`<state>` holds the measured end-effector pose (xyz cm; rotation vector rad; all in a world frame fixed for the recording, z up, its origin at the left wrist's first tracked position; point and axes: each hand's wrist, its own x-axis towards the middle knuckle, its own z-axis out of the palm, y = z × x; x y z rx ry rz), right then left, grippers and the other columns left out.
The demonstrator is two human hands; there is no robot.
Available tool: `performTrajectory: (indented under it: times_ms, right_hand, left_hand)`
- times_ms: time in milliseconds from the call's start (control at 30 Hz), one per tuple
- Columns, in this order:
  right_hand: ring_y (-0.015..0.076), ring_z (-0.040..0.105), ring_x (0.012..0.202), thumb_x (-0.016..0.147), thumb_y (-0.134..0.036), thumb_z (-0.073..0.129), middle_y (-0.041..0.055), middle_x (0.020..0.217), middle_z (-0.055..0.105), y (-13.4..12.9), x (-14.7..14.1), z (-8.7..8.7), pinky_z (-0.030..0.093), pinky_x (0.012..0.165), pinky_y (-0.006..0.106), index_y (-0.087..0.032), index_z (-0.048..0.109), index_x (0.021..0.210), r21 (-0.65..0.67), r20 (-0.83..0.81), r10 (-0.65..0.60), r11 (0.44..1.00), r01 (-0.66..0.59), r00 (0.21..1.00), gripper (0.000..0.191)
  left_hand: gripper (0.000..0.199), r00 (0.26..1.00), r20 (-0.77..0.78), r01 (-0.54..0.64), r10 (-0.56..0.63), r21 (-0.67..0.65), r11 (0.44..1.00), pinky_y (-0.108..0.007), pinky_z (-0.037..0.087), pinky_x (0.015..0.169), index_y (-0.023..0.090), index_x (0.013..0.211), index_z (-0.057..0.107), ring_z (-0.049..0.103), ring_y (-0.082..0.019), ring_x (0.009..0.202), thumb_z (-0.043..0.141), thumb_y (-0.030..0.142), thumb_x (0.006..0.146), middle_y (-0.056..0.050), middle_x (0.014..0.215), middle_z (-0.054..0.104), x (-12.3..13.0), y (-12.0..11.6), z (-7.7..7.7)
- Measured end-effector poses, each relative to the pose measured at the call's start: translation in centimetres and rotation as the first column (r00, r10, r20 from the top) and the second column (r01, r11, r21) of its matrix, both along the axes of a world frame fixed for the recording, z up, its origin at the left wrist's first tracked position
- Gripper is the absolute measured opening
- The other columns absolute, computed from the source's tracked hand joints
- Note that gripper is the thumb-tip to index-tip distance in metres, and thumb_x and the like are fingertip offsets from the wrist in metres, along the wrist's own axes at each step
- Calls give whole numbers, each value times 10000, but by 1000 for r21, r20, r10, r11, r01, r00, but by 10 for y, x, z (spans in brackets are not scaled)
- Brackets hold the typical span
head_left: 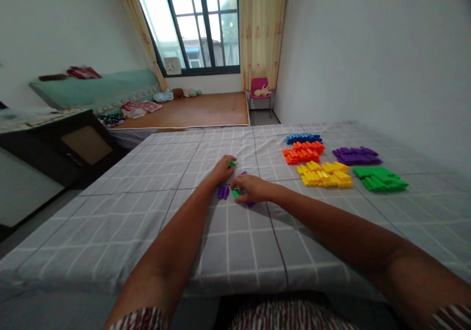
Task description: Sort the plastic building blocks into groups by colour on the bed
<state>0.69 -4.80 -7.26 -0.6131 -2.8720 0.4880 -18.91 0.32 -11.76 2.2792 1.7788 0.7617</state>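
Note:
Both of my hands are over the middle of a grey checked cloth [235, 241]. My left hand [222, 169] is closed on a small green piece [231, 164] at its fingertips. Just nearer and to the right, my right hand [250, 188] pinches another green piece [235, 192]. Purple pieces [223, 192] lie on the cloth left of my right hand. More purple shows at the far and near edges of that hand, partly covered by it. The exact shape of the small pieces is too small to tell.
Grouped pieces lie at the right: blue [303, 138], orange [303, 152], yellow [324, 174], purple [356, 155] and green [380, 178]. A white wall [368, 50] borders that side. Beyond the cloth are a low brown bed platform [206, 109] and a pink chair [259, 85]. A dark cabinet [86, 143] stands left.

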Motion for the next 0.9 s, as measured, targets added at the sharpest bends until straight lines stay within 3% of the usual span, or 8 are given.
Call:
performTrajectory:
  times_ms: [100, 233, 400, 500, 600, 700, 800, 900]
  right_hand:
    - [182, 609, 819, 704, -225, 722, 55, 916, 654, 5, 8, 7, 450, 729, 289, -149, 619, 1005, -46, -51, 32, 998, -35, 998, 326]
    - [130, 612, 751, 696, -159, 716, 49, 995, 623, 14, 49, 23, 468, 691, 259, -167, 609, 1042, -80, -205, -7, 997, -9, 979, 363]
    - [121, 618, 748, 717, -169, 703, 39, 972, 630, 44, 155, 32, 483, 670, 241, -172, 613, 1052, -100, -279, -266, 964, 247, 923, 347]
    - [144, 619, 779, 706, -207, 701, 43, 979, 651, 71, 243, 38, 498, 690, 262, -181, 632, 1048, -115, -307, -479, 876, 468, 822, 350]
    - [176, 629, 818, 688, -264, 712, 76, 998, 676, 95, 336, 43, 515, 720, 291, -159, 644, 1061, -228, -309, -673, 738, 635, 672, 394]
    - [204, 636, 864, 669, -311, 715, 97, 1020, 693, 105, 414, 38, 521, 770, 322, -142, 664, 1057, -332, -283, -781, 624, 707, 556, 426]
    - [225, 636, 909, 661, -355, 705, 119, 1080, 691, 103, 462, 21, 519, 799, 343, -135, 673, 1081, -392, -274, -831, 556, 733, 484, 476]
    - [222, 641, 899, 673, -399, 685, 111, 1114, 690, 97, 482, 1, 521, 777, 333, -151, 673, 1127, -453, -230, -836, 545, 705, 498, 518]
  left_hand:
    - [306, 993, -98, -66, 69, 39, 997, -412, 387, 1074, 163, 1088, 666, 478, -256, 1247, 549, 192, 807, -125, 1276, 557, -2, -1, 2]
    - [336, 962, -227, -150, 149, 11, 989, -401, 403, 1046, 226, 1138, 687, 546, -250, 1162, 508, 288, 860, -93, 1143, 643, -5, -9, 10]
    - [378, 969, -185, -169, 165, -5, 986, -353, 481, 944, 193, 1136, 669, 620, -241, 1046, 543, 327, 806, -88, 1120, 670, -12, -3, 19]
    - [360, 982, -104, -162, 159, -16, 987, -339, 526, 862, 193, 1087, 644, 649, -219, 956, 580, 342, 766, -77, 1076, 672, 2, 14, 32]
    - [309, 996, -50, -72, 72, 1, 997, -341, 541, 832, 213, 1028, 633, 653, -208, 931, 603, 359, 758, -54, 1044, 673, 46, 27, 56]
    - [272, 998, -36, 61, -58, 58, 996, -355, 537, 839, 219, 1010, 629, 644, -208, 941, 608, 357, 777, -48, 1039, 676, 116, 35, 82]
    - [276, 967, -67, 254, -247, 111, 961, -381, 524, 870, 207, 1030, 634, 622, -219, 971, 619, 329, 783, -60, 1062, 674, 193, 37, 99]
    - [267, 909, -103, 415, -404, 117, 902, -393, 491, 931, 203, 1028, 646, 608, -224, 1017, 637, 264, 768, -66, 1098, 669, 263, 37, 105]
